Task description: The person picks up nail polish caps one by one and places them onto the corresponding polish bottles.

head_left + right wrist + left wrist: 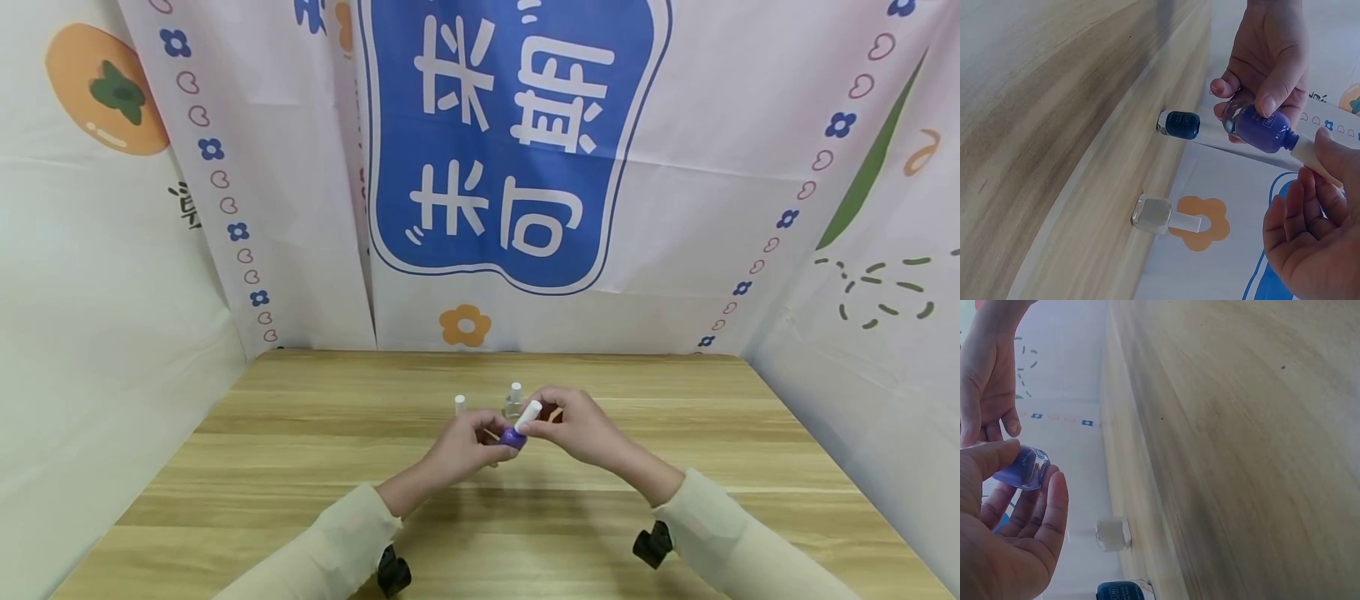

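Observation:
A small nail polish bottle with purple polish is held tilted between the thumb and fingers of my left hand. My right hand pinches its long white cap from the other side. In the right wrist view, a short length of the bottle's neck shows between the glass body and the cap. The left wrist view shows the left thumb lying over the purple bottle, with the fingers curled beneath it. The right hand's fingertips are close beside the bottle's neck end.
Just beyond the hands, a clear nail polish bottle with a white cap stands on the wooden table. A dark teal bottle stands to its left, mostly hidden behind the left hand in the head view. Printed cloth hangs behind the table.

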A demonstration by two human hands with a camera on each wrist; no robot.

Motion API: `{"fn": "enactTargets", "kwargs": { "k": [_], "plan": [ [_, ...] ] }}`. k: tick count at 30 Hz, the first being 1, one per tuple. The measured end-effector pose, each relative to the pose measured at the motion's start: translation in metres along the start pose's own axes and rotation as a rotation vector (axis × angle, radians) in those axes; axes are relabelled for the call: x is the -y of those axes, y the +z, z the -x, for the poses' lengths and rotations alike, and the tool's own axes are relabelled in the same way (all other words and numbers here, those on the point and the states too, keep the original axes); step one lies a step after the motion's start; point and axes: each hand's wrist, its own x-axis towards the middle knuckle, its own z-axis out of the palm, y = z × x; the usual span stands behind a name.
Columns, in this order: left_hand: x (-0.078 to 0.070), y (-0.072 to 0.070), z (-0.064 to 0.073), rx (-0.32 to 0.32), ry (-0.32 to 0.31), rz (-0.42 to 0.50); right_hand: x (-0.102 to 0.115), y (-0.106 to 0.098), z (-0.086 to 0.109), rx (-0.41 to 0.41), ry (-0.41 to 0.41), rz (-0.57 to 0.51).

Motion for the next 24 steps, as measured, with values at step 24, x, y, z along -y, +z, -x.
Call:
{"fn": "enactTargets", "kwargs": {
  "k": [24],
  "plan": [
    [0.003,0.007,0.003,0.013,-0.026,0.080,-0.008,0.019,0.000,-0.118,0.090,-0.009]
  ]
}}
